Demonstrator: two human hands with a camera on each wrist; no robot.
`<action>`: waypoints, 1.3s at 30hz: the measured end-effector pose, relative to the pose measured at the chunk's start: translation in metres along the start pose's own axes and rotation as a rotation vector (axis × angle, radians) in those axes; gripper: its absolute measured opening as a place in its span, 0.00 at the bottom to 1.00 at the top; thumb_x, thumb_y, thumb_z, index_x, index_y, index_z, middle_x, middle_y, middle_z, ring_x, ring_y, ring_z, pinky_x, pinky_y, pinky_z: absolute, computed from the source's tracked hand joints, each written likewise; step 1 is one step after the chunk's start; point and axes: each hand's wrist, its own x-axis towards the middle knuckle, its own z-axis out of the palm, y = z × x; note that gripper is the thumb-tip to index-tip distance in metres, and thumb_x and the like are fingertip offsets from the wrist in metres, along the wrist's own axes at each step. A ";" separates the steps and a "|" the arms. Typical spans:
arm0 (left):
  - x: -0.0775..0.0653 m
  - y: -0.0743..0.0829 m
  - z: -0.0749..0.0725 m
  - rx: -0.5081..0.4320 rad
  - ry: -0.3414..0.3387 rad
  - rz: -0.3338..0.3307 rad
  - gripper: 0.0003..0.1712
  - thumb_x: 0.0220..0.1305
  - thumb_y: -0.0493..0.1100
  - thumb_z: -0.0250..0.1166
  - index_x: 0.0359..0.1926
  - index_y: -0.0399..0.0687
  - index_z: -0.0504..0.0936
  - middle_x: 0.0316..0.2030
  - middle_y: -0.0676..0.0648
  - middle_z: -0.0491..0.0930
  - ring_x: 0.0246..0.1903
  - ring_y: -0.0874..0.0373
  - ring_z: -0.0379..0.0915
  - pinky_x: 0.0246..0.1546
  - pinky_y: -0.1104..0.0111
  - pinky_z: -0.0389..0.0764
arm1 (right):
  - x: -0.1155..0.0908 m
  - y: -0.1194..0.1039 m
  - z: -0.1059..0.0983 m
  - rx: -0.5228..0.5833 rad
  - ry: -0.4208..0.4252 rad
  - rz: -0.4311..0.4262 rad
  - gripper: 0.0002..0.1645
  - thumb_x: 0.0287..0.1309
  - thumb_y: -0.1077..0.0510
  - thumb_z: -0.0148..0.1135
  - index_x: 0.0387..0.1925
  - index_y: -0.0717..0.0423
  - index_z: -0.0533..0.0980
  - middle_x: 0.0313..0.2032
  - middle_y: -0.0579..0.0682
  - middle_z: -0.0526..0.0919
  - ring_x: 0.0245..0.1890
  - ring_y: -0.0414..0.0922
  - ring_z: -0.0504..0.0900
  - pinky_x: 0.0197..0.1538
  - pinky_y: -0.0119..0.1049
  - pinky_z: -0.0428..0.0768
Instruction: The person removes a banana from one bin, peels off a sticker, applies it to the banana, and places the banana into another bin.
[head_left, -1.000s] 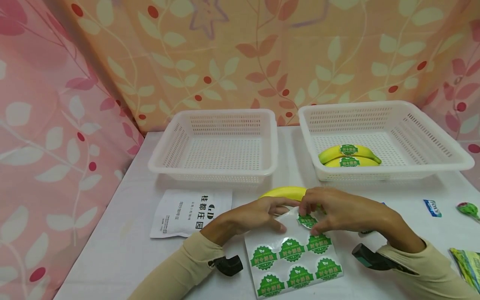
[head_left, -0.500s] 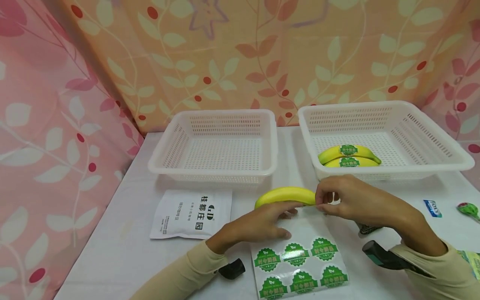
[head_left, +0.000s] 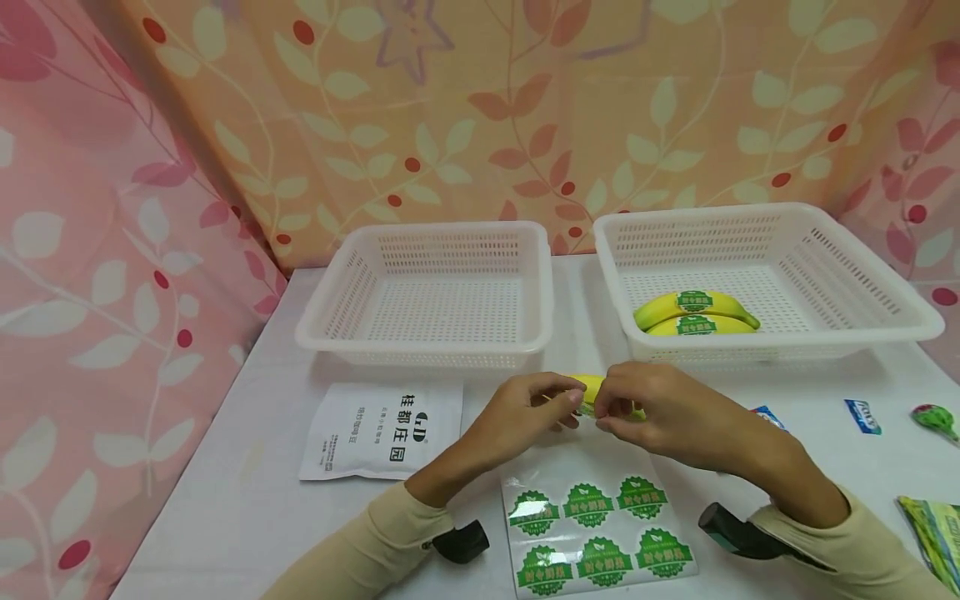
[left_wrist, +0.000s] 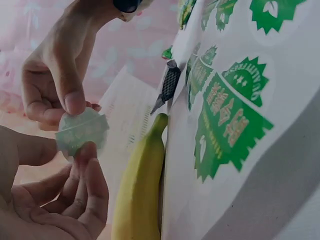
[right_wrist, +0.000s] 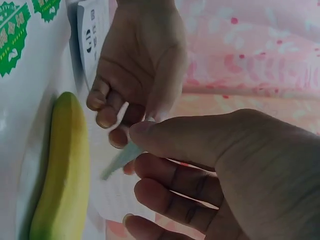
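Close over a yellow banana point(head_left: 590, 387), my two hands pinch a round sticker point(left_wrist: 82, 132) between them. Its pale back faces the left wrist camera. My left hand point(head_left: 517, 417) holds one edge of it between thumb and fingers. My right hand point(head_left: 660, 412) pinches the opposite edge with thumb and forefinger; from the right wrist view the sticker point(right_wrist: 121, 161) appears nearly edge-on. The banana point(right_wrist: 62, 165) lies on the table just past a white sticker sheet point(head_left: 600, 460). Green scalloped stickers point(head_left: 587, 506) fill the sheet's near part, while its far part is bare.
Two white baskets stand behind: the left basket point(head_left: 540, 287) and the right basket point(head_left: 885, 329), which holds bananas point(head_left: 693, 308) with green stickers. A white pouch point(head_left: 382, 429) lies left. Small packets point(head_left: 862, 417) and a green-yellow bag point(head_left: 933, 533) lie right.
A second ago the right hand was lifting a green sticker off the sheet. It moved right and away, then came back left, and now both hands hold the sticker above the banana.
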 end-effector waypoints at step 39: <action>0.022 -0.011 0.001 0.808 -0.025 0.008 0.41 0.73 0.56 0.70 0.79 0.49 0.67 0.69 0.45 0.76 0.67 0.48 0.74 0.63 0.48 0.76 | 0.015 0.046 0.033 0.260 0.124 0.359 0.03 0.72 0.58 0.68 0.41 0.52 0.84 0.49 0.50 0.84 0.53 0.52 0.84 0.56 0.55 0.86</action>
